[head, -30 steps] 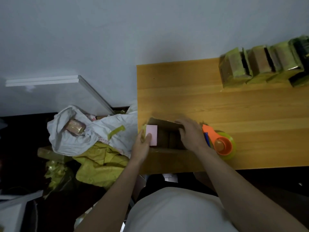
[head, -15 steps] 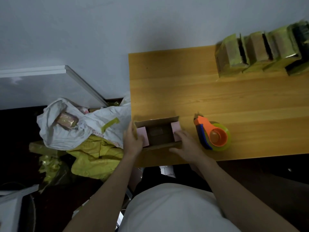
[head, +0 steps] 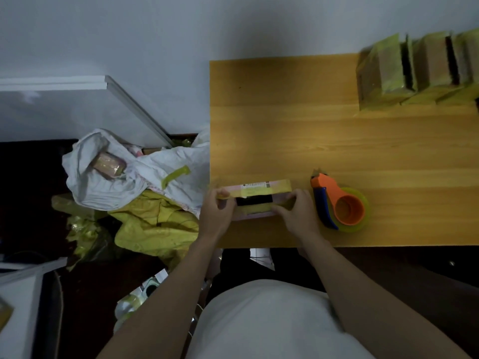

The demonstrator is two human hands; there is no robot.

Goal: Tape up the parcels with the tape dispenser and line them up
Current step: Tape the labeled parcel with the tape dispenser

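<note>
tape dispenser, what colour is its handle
Orange, with a blue blade guard, on the tape dispenser; clearest in the head view.

Row of taped parcels [head: 425, 71] cut off at right edge; parcel label [head: 256, 185] print too small.

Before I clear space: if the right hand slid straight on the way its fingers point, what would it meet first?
The right hand points left along the box; likely first the left hand at its far end.
</note>
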